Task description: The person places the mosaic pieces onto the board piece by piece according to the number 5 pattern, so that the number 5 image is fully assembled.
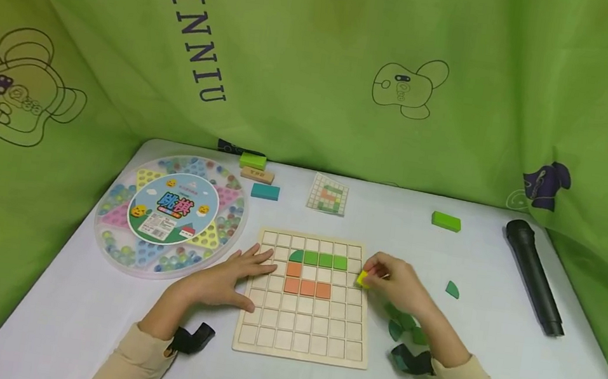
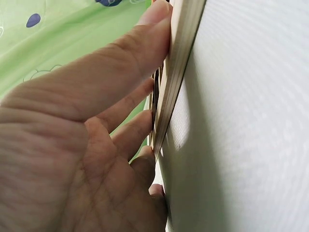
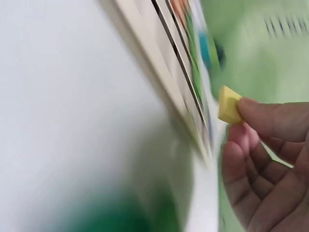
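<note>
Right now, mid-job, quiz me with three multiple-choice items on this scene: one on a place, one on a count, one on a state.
1. Where is the yellow piece?
A. at the board's right edge
B. on the marble game
C. by the microphone

2. How many orange tiles lie on the board?
A. two
B. four
C. six

3. What is the left hand doing?
A. pinching a tile
B. resting flat on the board's left edge
C. lifted off the table

Answers:
1 A: the right hand pinches it beside the board's right edge.
2 B: one sits above a row of three.
3 B: its fingers lie straight across the board's left side.
</note>
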